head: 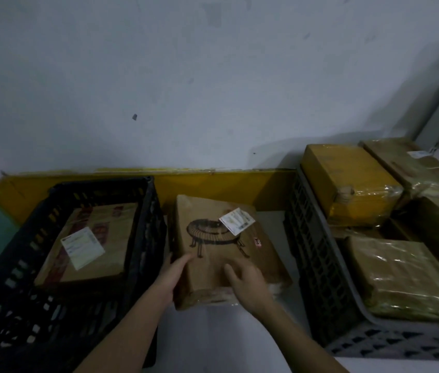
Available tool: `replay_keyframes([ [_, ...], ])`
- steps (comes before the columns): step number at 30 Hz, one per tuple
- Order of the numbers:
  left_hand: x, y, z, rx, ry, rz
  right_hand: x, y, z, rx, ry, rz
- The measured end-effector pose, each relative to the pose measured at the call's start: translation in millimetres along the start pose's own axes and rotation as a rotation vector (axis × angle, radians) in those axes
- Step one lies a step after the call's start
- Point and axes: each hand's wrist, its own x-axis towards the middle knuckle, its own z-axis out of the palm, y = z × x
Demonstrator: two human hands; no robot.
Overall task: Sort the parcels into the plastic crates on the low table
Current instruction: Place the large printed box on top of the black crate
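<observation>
— Head view showed what, when you stopped there?

— I saw the brown parcel [221, 254] between the black crate [143, 238] and the grey crate [317, 254], apparently resting on the low table [239, 337]. I judged it stiff cardboard, not too heavy, with glossy tape that could be slippery, so the near corners and the sides were the best places to hold.

— And the hands?

— My left hand [171, 275] gripped the near left edge, thumb on top and the fingers down the side. My right hand [245, 284] lay on the top face near the front; it was blurred, and its fingers looked spread, touching, not closed around anything.
</observation>
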Motion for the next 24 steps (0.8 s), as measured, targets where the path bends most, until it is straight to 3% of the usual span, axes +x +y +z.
replay_keyframes([
  [3,-4,-10,-2,0.015,-0.017,-0.006,10,39,-7,-0.048,0.118,0.184],
  [8,6,-45,-10,0.059,0.096,-0.076,10,87,-24,-0.193,0.085,0.454],
  [15,5,-72,-11,0.129,0.115,-0.022,2,111,-28,0.039,0.022,0.511],
  [24,15,-72,-12,0.092,0.140,-0.052,4,131,-32,0.096,-0.062,0.616],
])
